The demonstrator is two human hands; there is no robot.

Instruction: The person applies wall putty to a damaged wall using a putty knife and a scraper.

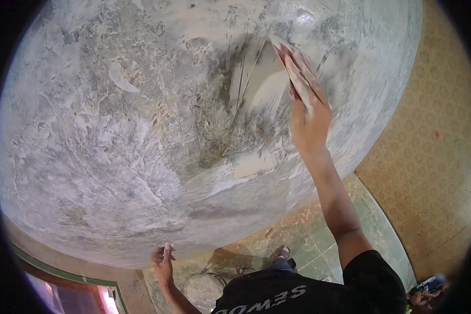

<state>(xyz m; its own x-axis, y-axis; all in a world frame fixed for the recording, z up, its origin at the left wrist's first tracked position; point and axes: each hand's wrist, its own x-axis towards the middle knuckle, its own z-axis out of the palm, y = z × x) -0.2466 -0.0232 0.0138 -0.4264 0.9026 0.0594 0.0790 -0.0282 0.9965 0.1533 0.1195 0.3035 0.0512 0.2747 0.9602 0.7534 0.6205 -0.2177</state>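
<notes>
My right hand (309, 104), smeared with white putty, reaches up to the wall. Its fingers lie closed over a thin, flat putty spreader (276, 41), of which little more than an edge shows. Beside it, a pale, wet-looking strip of putty (264, 78) covers part of the wall (125, 131), which is patchy grey and white with rough streaks. Lower down sits another pale putty patch (254, 165). My left hand (164, 261) hangs low near the wall's bottom, its fingers loosely bent and apart, whitish at the tips, with nothing seen in it.
Around my feet (284, 252) run greenish floor tiles (319, 238) with spatter along the wall's foot. A round, whitish-topped container (204, 290) stands near my left arm. At the right is a yellow-brown patterned surface (429, 125). A green-framed opening (68, 277) lies lower left.
</notes>
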